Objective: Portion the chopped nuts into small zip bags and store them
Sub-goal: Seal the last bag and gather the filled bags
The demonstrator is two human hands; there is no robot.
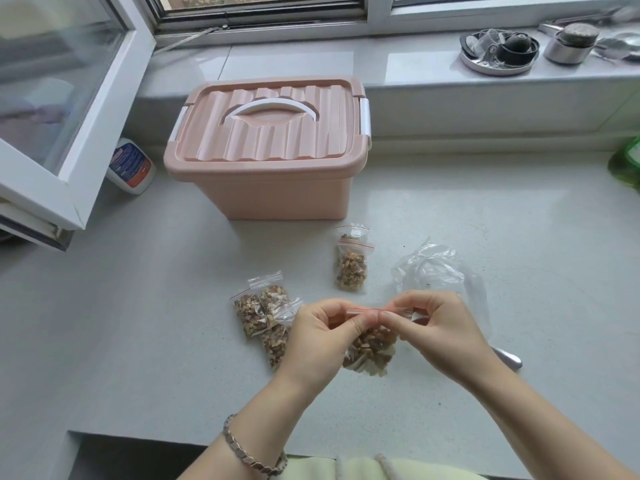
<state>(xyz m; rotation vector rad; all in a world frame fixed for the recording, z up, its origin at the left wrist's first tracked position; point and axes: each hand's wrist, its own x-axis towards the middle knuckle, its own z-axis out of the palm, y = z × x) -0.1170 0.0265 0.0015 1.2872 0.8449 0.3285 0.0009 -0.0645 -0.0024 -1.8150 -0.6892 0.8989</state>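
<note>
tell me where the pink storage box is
In the head view the pink storage box stands centre-left at the back of the counter, below the window sill, a white bottle to its left.

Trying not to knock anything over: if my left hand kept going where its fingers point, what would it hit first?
Most likely your right hand: the left hand points rightward along the seal of the bag of nuts both pinch, fingertips nearly meeting.

A pale, speckled worktop [145, 341] fills the view. At 12 o'clock a glossy grey sill [311, 62] runs under a window [263, 12]. At 10 o'clock an open white-framed sash [100, 133] juts inward over the worktop. Soft daylight reflects off the sill.
</note>
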